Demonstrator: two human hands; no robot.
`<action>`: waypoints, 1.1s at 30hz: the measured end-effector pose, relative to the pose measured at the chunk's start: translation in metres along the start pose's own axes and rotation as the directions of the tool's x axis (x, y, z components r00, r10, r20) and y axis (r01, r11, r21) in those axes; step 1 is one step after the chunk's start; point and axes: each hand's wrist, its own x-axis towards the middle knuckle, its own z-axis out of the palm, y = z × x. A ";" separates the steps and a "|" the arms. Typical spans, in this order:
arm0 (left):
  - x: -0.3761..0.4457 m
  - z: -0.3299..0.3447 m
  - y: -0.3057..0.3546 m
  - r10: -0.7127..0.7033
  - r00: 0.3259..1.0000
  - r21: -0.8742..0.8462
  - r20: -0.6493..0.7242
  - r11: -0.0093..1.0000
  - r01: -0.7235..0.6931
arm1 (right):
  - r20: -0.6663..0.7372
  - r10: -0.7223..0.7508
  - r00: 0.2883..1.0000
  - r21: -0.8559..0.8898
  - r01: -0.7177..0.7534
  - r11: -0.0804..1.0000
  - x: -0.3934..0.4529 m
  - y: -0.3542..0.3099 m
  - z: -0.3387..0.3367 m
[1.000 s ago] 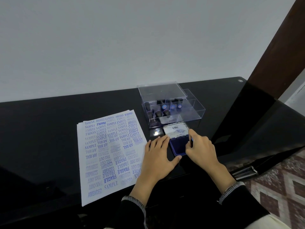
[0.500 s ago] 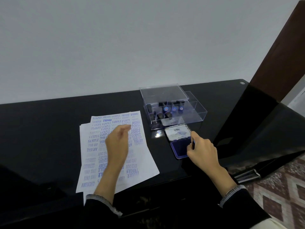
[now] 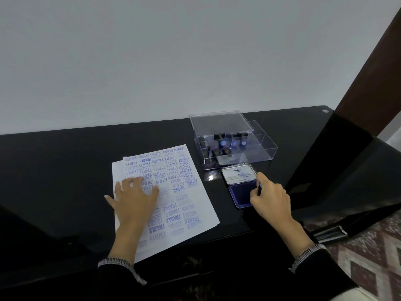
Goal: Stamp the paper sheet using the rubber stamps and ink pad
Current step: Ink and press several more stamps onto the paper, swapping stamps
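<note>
Wall: plain grey behind your glossy black table (image 3: 65, 170).
Paper sheet (image 3: 173, 192): stamped blue; your left hand (image 3: 134, 198) presses it flat, fingers spread.
Clear box (image 3: 260, 148): rubber stamps (image 3: 223, 143) inside.
Ink pad (image 3: 239, 194): lid up; your right hand (image 3: 271, 196) pinches its edge.

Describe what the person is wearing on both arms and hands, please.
Both arms are covered by long black sleeves that end at the wrists. Each sleeve has a narrow knitted cuff with fine black-and-white stripes, seen at the left wrist and the right wrist. The left hand and the right hand are bare: no gloves, rings, or watch are visible.
</note>
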 end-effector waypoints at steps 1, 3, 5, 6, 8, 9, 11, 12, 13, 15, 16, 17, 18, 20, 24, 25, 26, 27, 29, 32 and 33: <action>-0.001 0.000 0.002 -0.031 0.999 -0.016 -0.026 0.999 0.031 | 0.000 0.001 1.000 -0.001 -0.001 1.000 0.000 0.000 0.000; -0.004 0.000 0.006 -0.113 0.991 -0.043 -0.074 0.993 0.110 | 0.000 0.005 1.000 0.000 -0.005 1.000 -0.001 0.000 0.000; -0.006 -0.001 0.009 -0.192 0.976 -0.054 -0.099 0.981 0.187 | -0.002 0.009 1.000 0.000 -0.009 1.000 -0.002 0.000 0.000; -0.006 -0.002 0.010 -0.218 0.971 -0.060 -0.099 0.975 0.213 | -0.003 0.012 1.000 -0.001 -0.012 1.000 -0.002 0.000 0.000; -0.005 -0.003 0.010 -0.239 0.967 -0.086 -0.088 0.969 0.232 | -0.005 0.014 1.000 -0.002 -0.014 1.000 -0.002 -0.001 0.000; -0.003 -0.003 0.010 -0.238 0.968 -0.116 -0.083 0.967 0.228 | -0.005 0.016 1.000 -0.002 -0.016 1.000 -0.002 -0.002 0.000; 0.001 -0.004 0.013 -0.231 0.971 -0.185 -0.064 0.959 0.216 | -0.004 0.022 1.000 -0.005 -0.022 1.000 -0.002 -0.002 -0.001; 0.003 -0.005 0.014 -0.226 0.973 -0.211 -0.054 0.955 0.211 | -0.003 0.024 1.000 -0.008 -0.024 1.000 -0.002 -0.002 -0.001; 0.004 -0.005 0.016 -0.219 0.975 -0.230 -0.046 0.952 0.203 | -0.003 0.025 1.000 -0.010 -0.025 1.000 -0.002 -0.003 -0.001; 0.005 -0.004 0.018 -0.194 0.980 -0.257 -0.044 0.950 0.177 | -0.005 0.024 1.000 -0.015 -0.024 1.000 -0.002 -0.003 -0.001; 0.005 -0.003 0.019 -0.180 0.982 -0.266 -0.052 0.950 0.160 | -0.007 0.022 1.000 -0.018 -0.022 1.000 -0.002 -0.003 -0.001; 0.005 -0.003 0.019 -0.168 0.984 -0.272 -0.064 0.951 0.145 | -0.009 0.022 1.000 -0.021 -0.022 1.000 -0.003 -0.004 -0.001; 0.004 -0.003 0.019 -0.156 0.985 -0.275 -0.077 0.953 0.130 | -0.011 0.022 1.000 -0.025 -0.023 0.999 -0.003 -0.004 -0.001; 0.002 -0.003 0.016 -0.131 0.986 -0.277 -0.100 0.956 0.099 | -0.014 0.022 1.000 -0.033 -0.022 0.999 -0.004 -0.005 -0.002; -0.005 0.002 0.008 -0.073 0.983 -0.284 -0.165 0.959 0.024 | 0.001 0.003 1.000 -0.035 -0.003 0.999 -0.003 -0.005 -0.004; -0.005 0.004 0.007 -0.054 0.983 -0.273 -0.177 0.962 0.004 | 0.010 -0.001 1.000 -0.033 0.001 0.999 -0.002 -0.004 -0.006; -0.005 0.005 0.007 -0.041 0.982 -0.262 -0.183 0.965 -0.008 | 0.020 -0.003 1.000 -0.015 0.003 1.000 -0.001 -0.002 -0.007; -0.005 0.006 0.007 -0.037 0.983 -0.254 -0.182 0.967 -0.011 | 0.028 0.001 1.000 0.033 -0.001 0.999 0.001 0.001 -0.008; -0.004 0.006 0.006 -0.034 0.983 -0.243 -0.182 0.970 -0.011 | 0.048 0.021 0.999 0.218 -0.030 0.976 0.002 0.005 -0.009; -0.003 0.008 0.005 -0.029 0.982 -0.241 -0.185 0.970 -0.017 | 0.077 0.008 0.997 0.357 -0.035 0.933 0.004 0.008 -0.010; -0.003 0.008 0.005 -0.027 0.982 -0.238 -0.187 0.971 -0.019 | 0.092 -0.003 0.996 0.350 -0.029 0.936 0.005 0.008 -0.011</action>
